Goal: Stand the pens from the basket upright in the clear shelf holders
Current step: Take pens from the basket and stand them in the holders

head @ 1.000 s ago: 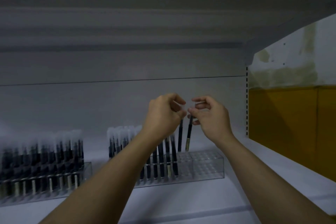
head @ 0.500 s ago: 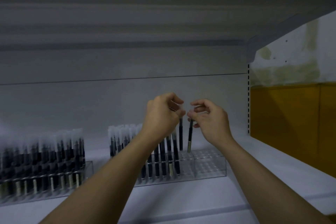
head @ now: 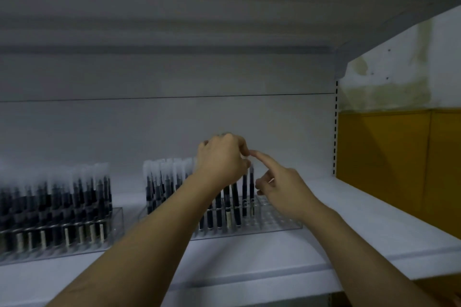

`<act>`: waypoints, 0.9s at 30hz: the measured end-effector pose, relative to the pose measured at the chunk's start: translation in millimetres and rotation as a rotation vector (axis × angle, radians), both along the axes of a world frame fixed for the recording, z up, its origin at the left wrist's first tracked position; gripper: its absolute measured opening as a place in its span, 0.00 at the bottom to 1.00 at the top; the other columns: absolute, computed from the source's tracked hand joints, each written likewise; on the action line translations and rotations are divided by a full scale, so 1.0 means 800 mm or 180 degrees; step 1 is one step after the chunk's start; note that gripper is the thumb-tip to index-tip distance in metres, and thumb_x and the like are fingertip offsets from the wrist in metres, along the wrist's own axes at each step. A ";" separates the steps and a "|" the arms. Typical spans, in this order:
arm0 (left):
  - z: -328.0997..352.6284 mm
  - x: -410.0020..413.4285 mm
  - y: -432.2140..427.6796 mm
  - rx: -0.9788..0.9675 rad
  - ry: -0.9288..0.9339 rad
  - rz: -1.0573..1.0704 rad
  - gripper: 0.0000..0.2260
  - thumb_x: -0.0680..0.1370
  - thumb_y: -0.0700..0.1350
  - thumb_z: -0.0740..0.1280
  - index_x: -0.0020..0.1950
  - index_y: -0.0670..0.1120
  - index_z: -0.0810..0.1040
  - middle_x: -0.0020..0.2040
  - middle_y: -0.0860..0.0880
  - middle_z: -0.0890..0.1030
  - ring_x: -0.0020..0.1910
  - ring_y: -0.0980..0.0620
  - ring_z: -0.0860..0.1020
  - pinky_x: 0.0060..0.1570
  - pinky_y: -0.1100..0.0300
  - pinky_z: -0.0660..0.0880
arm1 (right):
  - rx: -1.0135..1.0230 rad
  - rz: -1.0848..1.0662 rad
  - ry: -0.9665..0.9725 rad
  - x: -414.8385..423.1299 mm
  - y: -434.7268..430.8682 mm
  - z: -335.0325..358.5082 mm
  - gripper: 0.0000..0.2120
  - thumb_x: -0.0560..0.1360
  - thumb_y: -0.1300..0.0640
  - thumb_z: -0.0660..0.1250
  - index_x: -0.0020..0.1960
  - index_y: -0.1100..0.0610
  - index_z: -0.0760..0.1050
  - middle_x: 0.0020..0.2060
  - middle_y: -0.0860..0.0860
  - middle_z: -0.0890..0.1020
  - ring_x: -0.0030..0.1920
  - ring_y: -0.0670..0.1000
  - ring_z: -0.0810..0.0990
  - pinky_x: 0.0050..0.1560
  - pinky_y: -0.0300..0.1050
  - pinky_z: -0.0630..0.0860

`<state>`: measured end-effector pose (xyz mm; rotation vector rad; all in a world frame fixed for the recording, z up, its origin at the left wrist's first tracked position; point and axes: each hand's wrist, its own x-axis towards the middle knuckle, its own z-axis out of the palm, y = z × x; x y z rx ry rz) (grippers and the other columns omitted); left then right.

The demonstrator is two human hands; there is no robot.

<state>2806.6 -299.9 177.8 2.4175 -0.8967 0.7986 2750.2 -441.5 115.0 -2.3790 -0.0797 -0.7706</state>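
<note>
Two clear plastic pen holders sit on the white shelf [head: 349,227]. The left holder [head: 117,224], at lower left of frame, looks full. The centre holder [head: 279,218] is roughly two-thirds filled, with bare holes at its right end. Dark pens with frosted caps [head: 251,187] stand upright in both. Basket not in view, so remaining count unknown; my read is mid-task. Left hand [head: 222,159], frame centre, has fingers curled over the rightmost pen tops; can't tell if it pinches one. Right hand [head: 279,189], just right of it, has its index finger straight, pointing up-left, others loosely bent, holding nothing.
</note>
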 end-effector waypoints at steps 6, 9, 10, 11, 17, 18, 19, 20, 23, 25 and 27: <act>-0.006 -0.011 0.009 0.0399 0.0028 0.0016 0.17 0.78 0.55 0.65 0.66 0.54 0.74 0.57 0.52 0.82 0.63 0.52 0.75 0.75 0.46 0.51 | -0.0019 -0.0029 0.0183 -0.014 0.007 0.003 0.36 0.79 0.55 0.65 0.75 0.32 0.48 0.52 0.47 0.79 0.49 0.47 0.79 0.52 0.40 0.76; -0.016 -0.025 0.025 0.0425 -0.0093 0.0016 0.23 0.79 0.54 0.64 0.73 0.53 0.67 0.71 0.53 0.71 0.72 0.53 0.66 0.76 0.45 0.45 | -0.0094 -0.0219 0.0052 -0.026 0.010 0.007 0.36 0.78 0.53 0.67 0.76 0.36 0.49 0.60 0.47 0.75 0.55 0.46 0.76 0.58 0.42 0.74; -0.018 -0.030 0.032 0.0384 -0.0140 0.0016 0.24 0.79 0.54 0.64 0.74 0.53 0.66 0.73 0.53 0.68 0.74 0.53 0.63 0.76 0.46 0.44 | -0.0156 -0.0261 0.0006 -0.031 0.012 0.010 0.35 0.77 0.52 0.67 0.76 0.38 0.51 0.62 0.47 0.74 0.56 0.45 0.75 0.59 0.42 0.74; -0.020 -0.035 0.040 0.0340 -0.0187 0.0021 0.25 0.79 0.54 0.64 0.75 0.53 0.65 0.74 0.54 0.67 0.75 0.54 0.61 0.76 0.47 0.44 | -0.0238 -0.0285 -0.0033 -0.037 0.015 0.013 0.34 0.77 0.52 0.67 0.76 0.40 0.53 0.64 0.47 0.74 0.57 0.45 0.74 0.61 0.43 0.74; -0.032 -0.076 0.092 0.0207 -0.0427 0.0020 0.22 0.79 0.54 0.63 0.73 0.54 0.67 0.72 0.55 0.69 0.74 0.55 0.62 0.75 0.51 0.43 | -0.0644 -0.0283 -0.0208 -0.074 0.056 0.024 0.30 0.76 0.50 0.68 0.75 0.45 0.60 0.68 0.48 0.71 0.66 0.48 0.71 0.66 0.46 0.70; -0.035 -0.083 0.101 0.0227 -0.0436 0.0046 0.22 0.78 0.54 0.64 0.72 0.54 0.67 0.72 0.54 0.70 0.74 0.55 0.62 0.75 0.51 0.44 | -0.0691 -0.0260 -0.0232 -0.080 0.067 0.024 0.30 0.76 0.49 0.68 0.75 0.45 0.60 0.69 0.48 0.70 0.67 0.48 0.70 0.67 0.47 0.69; -0.039 -0.090 0.111 0.0248 -0.0452 0.0073 0.23 0.78 0.54 0.64 0.72 0.54 0.68 0.71 0.54 0.70 0.73 0.55 0.63 0.75 0.52 0.45 | -0.0722 -0.0227 -0.0245 -0.086 0.078 0.023 0.30 0.76 0.49 0.68 0.75 0.45 0.60 0.70 0.48 0.69 0.69 0.49 0.69 0.68 0.48 0.68; -0.043 -0.097 0.121 0.0251 -0.0480 0.0088 0.23 0.78 0.54 0.65 0.72 0.53 0.68 0.71 0.54 0.71 0.73 0.54 0.64 0.75 0.51 0.46 | -0.0745 -0.0192 -0.0254 -0.092 0.090 0.021 0.29 0.76 0.49 0.68 0.75 0.45 0.61 0.71 0.47 0.68 0.69 0.50 0.68 0.69 0.49 0.68; -0.060 -0.120 0.156 0.0139 -0.0549 0.0048 0.21 0.77 0.52 0.67 0.69 0.53 0.71 0.65 0.54 0.76 0.67 0.53 0.70 0.73 0.53 0.57 | -0.0778 -0.0023 -0.0256 -0.110 0.128 0.012 0.28 0.76 0.51 0.68 0.73 0.46 0.64 0.67 0.47 0.71 0.65 0.50 0.72 0.65 0.47 0.70; -0.074 -0.134 0.179 0.0113 -0.0615 0.0119 0.20 0.77 0.53 0.66 0.69 0.54 0.72 0.62 0.54 0.77 0.63 0.53 0.73 0.68 0.56 0.60 | -0.0806 0.0097 -0.0207 -0.119 0.153 0.001 0.27 0.76 0.50 0.68 0.72 0.45 0.64 0.66 0.46 0.72 0.64 0.50 0.73 0.65 0.49 0.71; -0.090 -0.147 0.201 0.0126 -0.0596 0.0300 0.21 0.77 0.55 0.65 0.70 0.55 0.71 0.65 0.55 0.76 0.65 0.53 0.71 0.67 0.56 0.60 | -0.0886 0.0159 -0.0099 -0.128 0.177 -0.012 0.27 0.76 0.48 0.67 0.73 0.44 0.63 0.67 0.46 0.71 0.65 0.50 0.72 0.65 0.50 0.72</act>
